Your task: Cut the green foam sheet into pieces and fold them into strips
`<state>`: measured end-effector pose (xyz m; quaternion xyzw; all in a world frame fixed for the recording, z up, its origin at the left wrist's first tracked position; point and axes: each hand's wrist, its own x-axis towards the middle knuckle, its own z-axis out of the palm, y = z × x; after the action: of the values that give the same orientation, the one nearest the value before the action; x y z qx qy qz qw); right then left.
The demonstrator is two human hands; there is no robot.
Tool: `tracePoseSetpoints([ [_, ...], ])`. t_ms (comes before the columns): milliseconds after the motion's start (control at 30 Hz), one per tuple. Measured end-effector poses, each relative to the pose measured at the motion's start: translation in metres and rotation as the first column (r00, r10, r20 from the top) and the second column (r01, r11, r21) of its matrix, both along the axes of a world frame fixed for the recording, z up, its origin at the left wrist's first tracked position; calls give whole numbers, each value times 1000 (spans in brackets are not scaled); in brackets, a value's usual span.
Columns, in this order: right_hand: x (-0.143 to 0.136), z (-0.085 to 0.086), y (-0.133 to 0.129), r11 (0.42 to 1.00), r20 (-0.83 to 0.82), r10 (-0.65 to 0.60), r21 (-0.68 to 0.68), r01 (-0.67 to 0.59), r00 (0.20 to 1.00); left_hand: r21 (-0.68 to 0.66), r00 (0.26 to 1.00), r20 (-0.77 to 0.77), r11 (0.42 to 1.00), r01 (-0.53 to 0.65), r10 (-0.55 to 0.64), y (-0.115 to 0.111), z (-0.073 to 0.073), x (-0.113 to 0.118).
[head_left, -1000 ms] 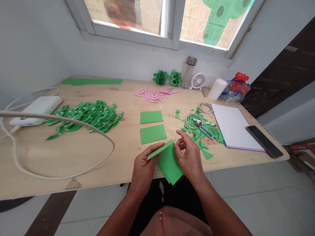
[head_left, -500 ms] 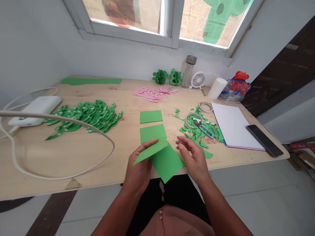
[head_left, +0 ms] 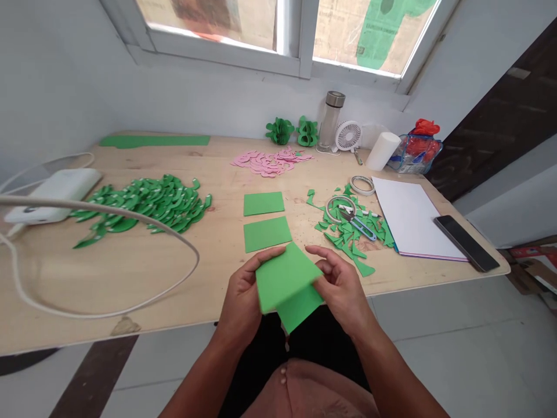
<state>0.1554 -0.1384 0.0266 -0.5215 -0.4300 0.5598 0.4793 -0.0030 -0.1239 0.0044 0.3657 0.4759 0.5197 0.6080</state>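
Note:
My left hand (head_left: 245, 290) grips a folded sheet of green paper (head_left: 285, 276) by its left side, near the table's front edge. The upper flap lies slantwise over the lower part, which sticks out below it. At the paper's right side, my right hand (head_left: 339, 287) pinches the edge between thumb and fingers, its index finger stretched out. Just beyond the hands lie two green paper rectangles (head_left: 267, 233), one behind the other. Right of them, blue-handled thread snips (head_left: 363, 227) and a tape roll (head_left: 340, 209) rest on green paper scraps (head_left: 348, 241).
A heap of curved green cut-outs (head_left: 152, 200) lies left, near a white cable (head_left: 191, 273) and power strip (head_left: 56, 194). Pink cut-outs (head_left: 270, 161), a glass bottle (head_left: 331, 122) and a small fan (head_left: 348, 136) are at the back. White sheets (head_left: 418, 217) and a phone (head_left: 465, 242) lie right.
The folded paper's upper flap has swung over to the right, covering more of the lower part. My right hand has closed on the paper's right edge.

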Motion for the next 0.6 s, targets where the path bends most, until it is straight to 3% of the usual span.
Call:
tracePoseSetpoints([
  [133,3,-2,3,1000,-17,-10,7,10,1000,12,946,-38,947,322,-321,-3,-1,-26],
  [233,2,-3,7,1000,-4,-19,7,20,1000,-7,905,-26,906,424,-424,0,2,-40],
  [300,0,-4,10,999,-10,-38,-4,38,999,2,919,-94,923,384,-382,3,5,-42],
  [433,-4,-6,12,993,-41,-115,12,116,992,113,954,-278,982,151,-115,3,7,-31],
  [533,-7,-9,10,991,-27,-99,84,101,995,194,963,-254,980,-43,92,-1,2,-18],
  [600,-8,-11,7,983,87,-79,172,63,993,196,972,-182,974,-111,147,-3,-2,-13],
])
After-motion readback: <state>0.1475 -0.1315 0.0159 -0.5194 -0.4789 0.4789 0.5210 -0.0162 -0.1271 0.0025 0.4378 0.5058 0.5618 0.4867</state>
